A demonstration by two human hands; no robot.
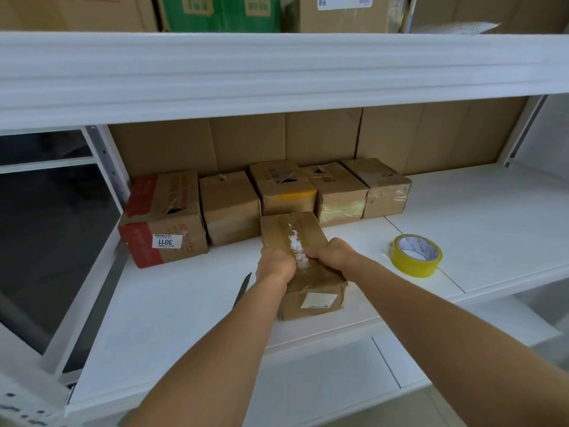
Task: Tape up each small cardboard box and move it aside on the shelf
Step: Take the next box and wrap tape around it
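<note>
Box on the shelf, pressed by left hand and right hand, fingers curled on top, keeping flaps shut for tape.

Light: bright, even, soft, from above/front | shadows: faint, seen under row of boxes at back | glare: white shelf washed out, sheen on tape roll | blur: slight overall | distortion: wide-angle bend at edges, upper shelf rim curved.

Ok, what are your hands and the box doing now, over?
Both hands, left and right, pressing on box. Tape roll idle at right. Nothing blocking.
</note>
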